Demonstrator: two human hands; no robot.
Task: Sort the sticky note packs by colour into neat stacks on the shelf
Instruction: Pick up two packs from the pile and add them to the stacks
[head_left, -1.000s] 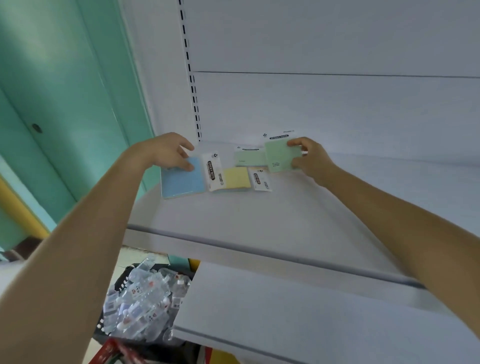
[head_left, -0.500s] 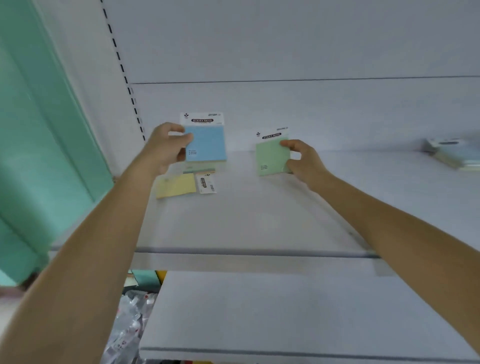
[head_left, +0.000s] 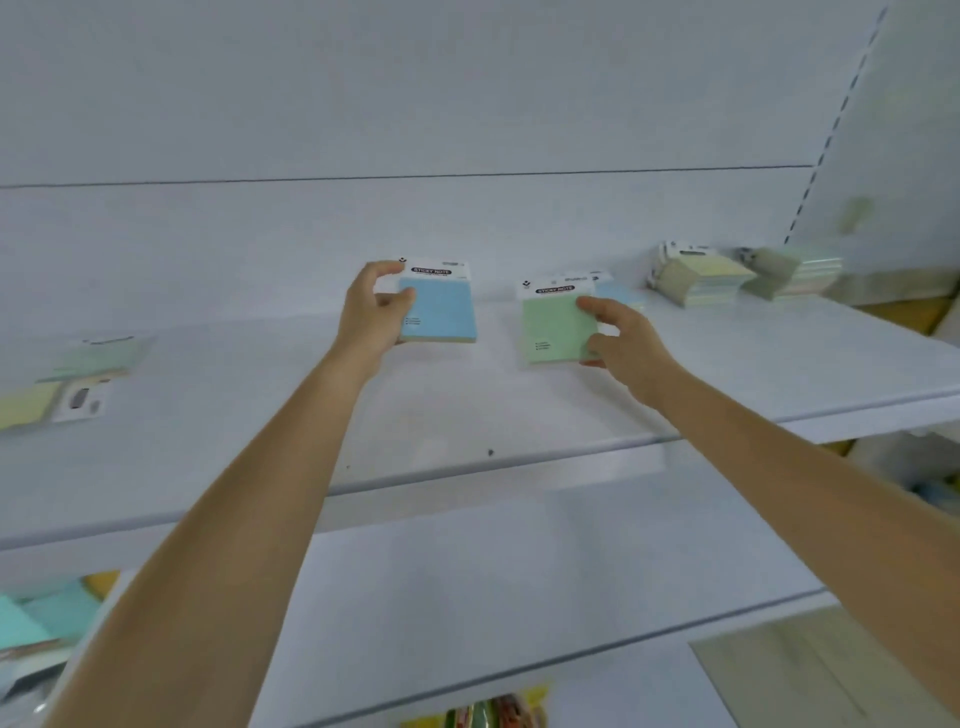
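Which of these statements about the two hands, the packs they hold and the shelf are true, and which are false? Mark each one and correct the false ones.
1. The left hand holds a blue pack. True.
2. The right hand holds a yellow pack. False: it holds a green pack.
3. Both held packs lie flat on the shelf. False: both are held upright, with their printed headers on top.
4. Stacks of packs sit at the back right of the shelf. True.
5. The left end of the shelf is bare. False: loose packs lie there, green and yellow among them.
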